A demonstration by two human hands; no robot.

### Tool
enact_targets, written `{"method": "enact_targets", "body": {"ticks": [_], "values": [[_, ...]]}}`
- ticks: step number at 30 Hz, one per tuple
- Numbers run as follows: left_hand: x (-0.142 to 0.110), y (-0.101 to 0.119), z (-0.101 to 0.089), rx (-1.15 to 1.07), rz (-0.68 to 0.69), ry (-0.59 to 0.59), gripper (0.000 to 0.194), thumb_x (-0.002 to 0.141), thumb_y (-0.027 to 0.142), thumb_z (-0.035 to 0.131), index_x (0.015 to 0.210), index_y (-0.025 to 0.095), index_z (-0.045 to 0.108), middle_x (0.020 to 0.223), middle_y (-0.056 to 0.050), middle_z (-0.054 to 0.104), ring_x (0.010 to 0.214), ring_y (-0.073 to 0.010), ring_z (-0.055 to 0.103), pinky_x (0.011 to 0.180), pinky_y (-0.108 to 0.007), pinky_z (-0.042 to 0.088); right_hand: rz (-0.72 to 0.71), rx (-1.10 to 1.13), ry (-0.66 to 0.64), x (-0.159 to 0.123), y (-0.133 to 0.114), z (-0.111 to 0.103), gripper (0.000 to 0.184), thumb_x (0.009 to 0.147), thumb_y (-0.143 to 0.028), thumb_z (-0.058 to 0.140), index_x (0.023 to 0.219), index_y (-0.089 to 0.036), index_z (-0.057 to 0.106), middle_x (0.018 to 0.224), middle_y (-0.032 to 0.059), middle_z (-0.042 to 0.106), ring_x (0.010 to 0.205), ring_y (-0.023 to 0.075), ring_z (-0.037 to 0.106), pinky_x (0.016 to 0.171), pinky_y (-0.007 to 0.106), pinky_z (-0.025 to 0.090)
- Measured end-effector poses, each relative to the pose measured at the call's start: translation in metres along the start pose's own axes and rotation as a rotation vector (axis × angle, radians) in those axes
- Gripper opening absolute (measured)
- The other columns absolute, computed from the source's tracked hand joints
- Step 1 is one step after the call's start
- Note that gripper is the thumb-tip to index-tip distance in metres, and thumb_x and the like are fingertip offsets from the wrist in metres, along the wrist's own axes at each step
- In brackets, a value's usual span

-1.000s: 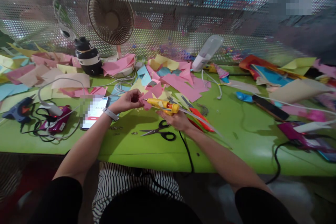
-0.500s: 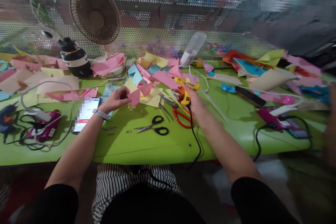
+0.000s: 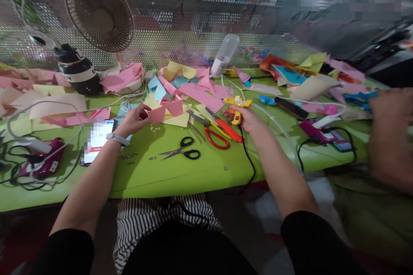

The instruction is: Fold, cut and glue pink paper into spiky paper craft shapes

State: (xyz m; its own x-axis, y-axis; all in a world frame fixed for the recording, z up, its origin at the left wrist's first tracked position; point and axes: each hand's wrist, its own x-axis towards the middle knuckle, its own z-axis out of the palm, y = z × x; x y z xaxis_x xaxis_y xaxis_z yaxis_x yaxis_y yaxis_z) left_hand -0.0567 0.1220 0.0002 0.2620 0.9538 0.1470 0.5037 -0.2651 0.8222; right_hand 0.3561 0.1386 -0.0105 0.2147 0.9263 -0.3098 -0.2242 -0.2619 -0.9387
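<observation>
My left hand point(image 3: 134, 119), with a watch on its wrist, pinches a small piece of pink paper point(image 3: 157, 115) just above the table. My right hand point(image 3: 247, 118) is wrapped round the handle of a yellow glue gun point(image 3: 238, 102), whose nozzle points left. A black cord hangs from the glue gun over the table edge. Between my hands lie black-handled scissors point(image 3: 184, 151), red-handled scissors point(image 3: 217, 138), tweezers point(image 3: 196, 133) and an orange-red tool point(image 3: 229, 130). Tiny pale bits point(image 3: 155, 128) lie below the pink paper.
A phone point(image 3: 97, 142) and a purple power strip point(image 3: 48, 161) lie left; another purple strip point(image 3: 314, 132) lies right. Paper scraps, a black bottle point(image 3: 77, 73), a fan point(image 3: 100, 13) and a clear bottle point(image 3: 226, 53) line the back. Another person's arm point(image 3: 390, 137) rests at right.
My right hand has carried the glue gun away from the pink paper to the right. My left hand still holds the paper. The view has turned right, and another person's arm has come in.
</observation>
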Motion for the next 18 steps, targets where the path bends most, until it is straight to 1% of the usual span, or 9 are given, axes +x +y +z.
{"method": "enact_targets", "body": {"ticks": [5, 7, 9, 12, 16, 18], "values": [[0.001, 0.000, 0.002, 0.013, -0.031, -0.008, 0.040, 0.065, 0.032, 0.068, 0.101, 0.018, 0.058, 0.073, 0.001, 0.063, 0.065, -0.0161, 0.059, 0.062, -0.028, 0.045, 0.102, -0.059, 0.079, 0.003, 0.004, -0.015, 0.012, 0.078, -0.002, 0.065, 0.079, -0.014, 0.064, 0.061, 0.0035, 0.071, 0.050, 0.0137, 0.067, 0.049, 0.021, 0.057], [0.001, 0.000, 0.002, 0.001, -0.033, -0.018, 0.040, 0.064, 0.033, 0.069, 0.100, 0.018, 0.058, 0.073, 0.000, 0.063, 0.066, -0.0167, 0.060, 0.063, -0.029, 0.046, 0.096, -0.052, 0.100, 0.001, 0.003, -0.019, 0.016, 0.076, 0.001, 0.064, 0.080, -0.014, 0.065, 0.059, 0.0022, 0.070, 0.050, 0.0139, 0.068, 0.051, 0.022, 0.058], [0.002, 0.000, 0.003, -0.010, -0.031, -0.031, 0.041, 0.064, 0.033, 0.069, 0.100, 0.018, 0.057, 0.074, 0.000, 0.064, 0.068, -0.0175, 0.061, 0.064, -0.030, 0.047, 0.061, -0.036, 0.103, -0.001, 0.003, -0.021, 0.018, 0.075, 0.003, 0.062, 0.081, -0.014, 0.065, 0.059, 0.0016, 0.070, 0.051, 0.0142, 0.068, 0.052, 0.022, 0.059], [0.002, -0.002, 0.002, -0.021, -0.025, -0.037, 0.044, 0.064, 0.035, 0.070, 0.103, 0.018, 0.057, 0.074, 0.000, 0.065, 0.069, -0.0180, 0.062, 0.064, -0.030, 0.047, 0.013, -0.015, 0.102, -0.004, 0.003, -0.024, 0.019, 0.075, 0.002, 0.061, 0.086, -0.013, 0.067, 0.064, 0.0029, 0.072, 0.054, 0.0150, 0.069, 0.052, 0.023, 0.060], [0.002, -0.002, 0.001, -0.008, -0.040, -0.029, 0.046, 0.064, 0.037, 0.070, 0.104, 0.018, 0.057, 0.073, 0.000, 0.065, 0.067, -0.0177, 0.062, 0.063, -0.029, 0.047, 0.001, -0.016, 0.162, -0.006, 0.005, -0.030, 0.024, 0.074, -0.006, 0.069, 0.098, -0.012, 0.068, 0.070, 0.0050, 0.074, 0.053, 0.0162, 0.069, 0.050, 0.025, 0.060], [0.002, 0.000, 0.001, 0.005, -0.051, -0.023, 0.046, 0.064, 0.037, 0.070, 0.104, 0.018, 0.057, 0.072, 0.000, 0.065, 0.067, -0.0178, 0.062, 0.062, -0.029, 0.046, -0.008, -0.019, 0.195, -0.007, 0.005, -0.035, 0.025, 0.075, -0.008, 0.069, 0.100, -0.012, 0.067, 0.072, 0.0050, 0.074, 0.053, 0.0162, 0.069, 0.050, 0.026, 0.060]]}}
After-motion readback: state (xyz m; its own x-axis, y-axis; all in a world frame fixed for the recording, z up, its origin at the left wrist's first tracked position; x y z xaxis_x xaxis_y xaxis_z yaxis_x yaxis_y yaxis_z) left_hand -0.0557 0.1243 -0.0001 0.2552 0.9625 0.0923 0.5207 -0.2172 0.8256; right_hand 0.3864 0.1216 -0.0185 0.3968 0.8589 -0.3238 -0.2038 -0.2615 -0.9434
